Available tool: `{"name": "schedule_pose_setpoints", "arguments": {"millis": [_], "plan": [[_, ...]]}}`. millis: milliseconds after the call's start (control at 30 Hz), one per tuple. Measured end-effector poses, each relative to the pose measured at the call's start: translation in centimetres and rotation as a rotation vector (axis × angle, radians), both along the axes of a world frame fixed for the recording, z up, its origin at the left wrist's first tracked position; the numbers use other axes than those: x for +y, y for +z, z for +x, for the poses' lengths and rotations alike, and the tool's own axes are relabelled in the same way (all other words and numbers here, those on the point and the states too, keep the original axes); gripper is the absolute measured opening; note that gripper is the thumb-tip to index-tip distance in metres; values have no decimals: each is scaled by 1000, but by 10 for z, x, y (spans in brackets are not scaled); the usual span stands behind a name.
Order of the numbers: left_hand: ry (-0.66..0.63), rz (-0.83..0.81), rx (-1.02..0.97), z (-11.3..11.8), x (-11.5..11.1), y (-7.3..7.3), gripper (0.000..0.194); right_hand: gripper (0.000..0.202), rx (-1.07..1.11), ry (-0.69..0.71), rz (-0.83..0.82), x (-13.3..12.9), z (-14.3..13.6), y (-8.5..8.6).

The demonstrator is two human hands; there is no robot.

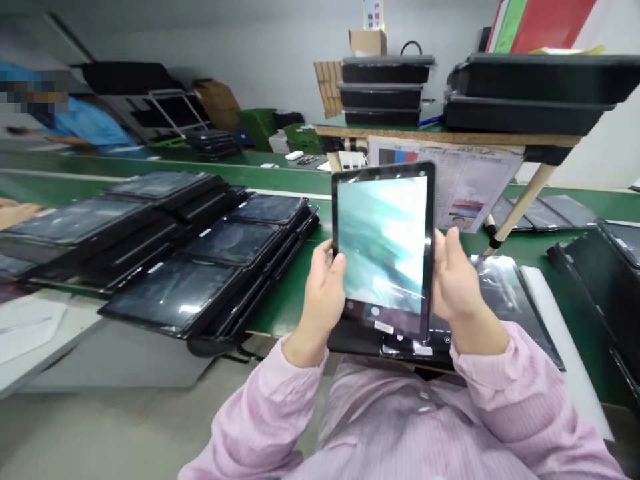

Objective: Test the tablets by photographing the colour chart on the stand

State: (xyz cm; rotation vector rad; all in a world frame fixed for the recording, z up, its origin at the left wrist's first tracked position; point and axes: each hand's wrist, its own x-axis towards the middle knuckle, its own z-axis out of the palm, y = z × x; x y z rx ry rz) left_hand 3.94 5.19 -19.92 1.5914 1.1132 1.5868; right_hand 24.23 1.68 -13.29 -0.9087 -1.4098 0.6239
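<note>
A black-framed tablet (383,243) is held upright in front of me, its screen lit with a blurred pale-teal camera picture and a round button near the bottom. My left hand (324,287) grips its left edge, thumb at the front of the frame. Along the right edge, my right hand (455,283) holds it between palm and fingers, the fingertips hidden behind it. Below and behind, another tablet (510,300) lies on the green bench (280,303) near its front edge. A white foam strip (560,333) runs beside that one.
Stacked trays of dark tablets (173,293) stand on the left, with more trays (595,287) at the far right. A wooden shelf (450,138) carries black bins (525,90) above the bench. Someone in a blue shirt (95,123) is across the line at left.
</note>
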Motion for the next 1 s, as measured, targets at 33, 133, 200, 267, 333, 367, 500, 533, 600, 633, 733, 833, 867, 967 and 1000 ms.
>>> {"name": "schedule_pose_setpoints", "arguments": {"millis": [33, 133, 200, 267, 333, 367, 500, 533, 600, 633, 733, 833, 867, 967, 1000], "plan": [[-1, 51, 23, -1, 0, 0, 59, 66, -8, -37, -17, 6, 4, -8], [-64, 228, 221, -1, -7, -7, 90, 69, 28, -55, -89, 19, 21, -34], [-122, 309, 367, 0, -13, -14, 113, 67, 60, -67, -102, 23, 31, -48], [-167, 357, 447, 2, -19, -19, 128, 65, 60, -121, -80, 22, 37, -56], [-189, 406, 482, 3, -24, -23, 133, 65, 28, -179, -65, 19, 39, -58], [-190, 428, 497, 3, -26, -25, 133, 65, 19, -200, -63, 17, 39, -58], [-145, 449, 534, 7, -30, -32, 134, 62, 83, -221, -43, 14, 33, -53], [-130, 447, 535, 8, -30, -34, 134, 60, 114, -212, -31, 14, 32, -52], [-103, 447, 537, 10, -30, -38, 131, 58, 161, -187, -18, 15, 31, -52], [-93, 448, 539, 11, -30, -39, 129, 58, 169, -182, -18, 15, 31, -52], [-96, 448, 547, 11, -30, -40, 127, 61, 110, -202, -26, 16, 34, -54], [-118, 480, 551, 8, -30, -38, 130, 66, -20, -255, -25, 16, 36, -56], [-122, 499, 552, 7, -30, -38, 131, 68, -54, -280, -27, 16, 36, -56], [-128, 514, 537, 5, -32, -35, 133, 70, -115, -352, -62, 15, 35, -56], [-130, 474, 513, 5, -32, -33, 131, 71, -124, -367, -76, 15, 35, -56]]}}
